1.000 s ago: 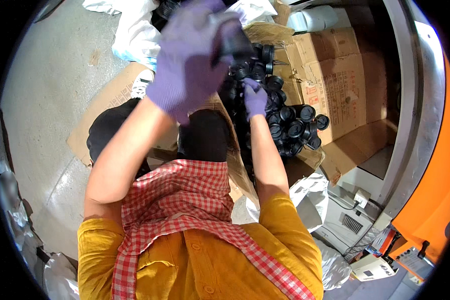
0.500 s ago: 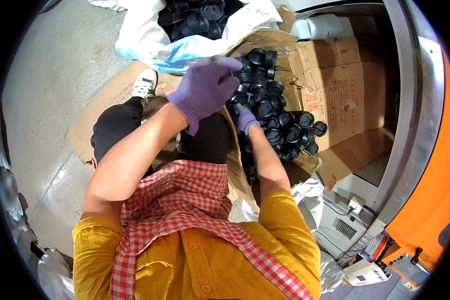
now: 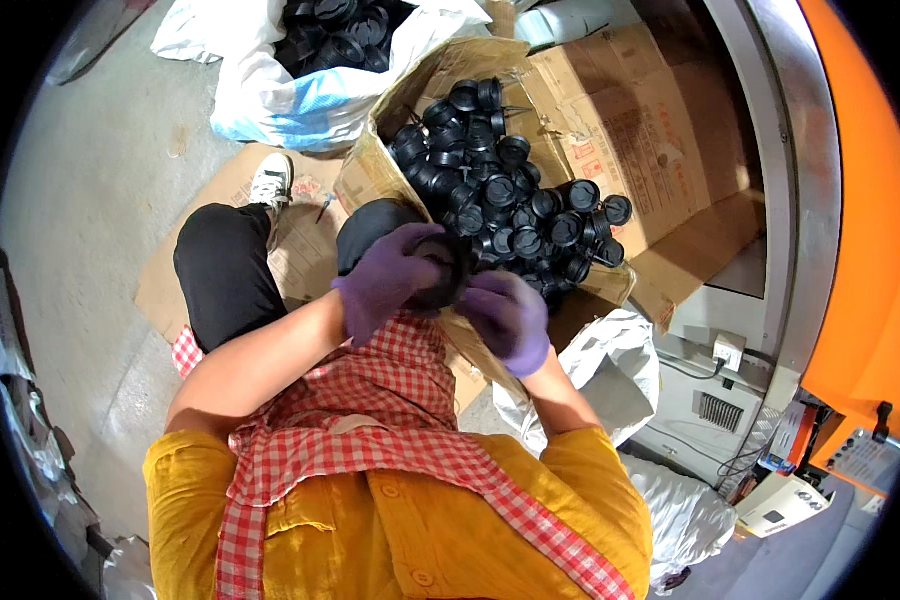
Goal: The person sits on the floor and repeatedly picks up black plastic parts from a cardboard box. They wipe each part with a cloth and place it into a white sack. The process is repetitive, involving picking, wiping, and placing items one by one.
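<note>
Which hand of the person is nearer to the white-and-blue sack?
Left. The left hand, holding a round black part, is on the near side of the white-and-blue sack; the right hand is farther from it, to the right.

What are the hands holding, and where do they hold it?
The left hand grips a round black piece by its left side. Whether the blurred right hand holds anything can't be told.
</note>
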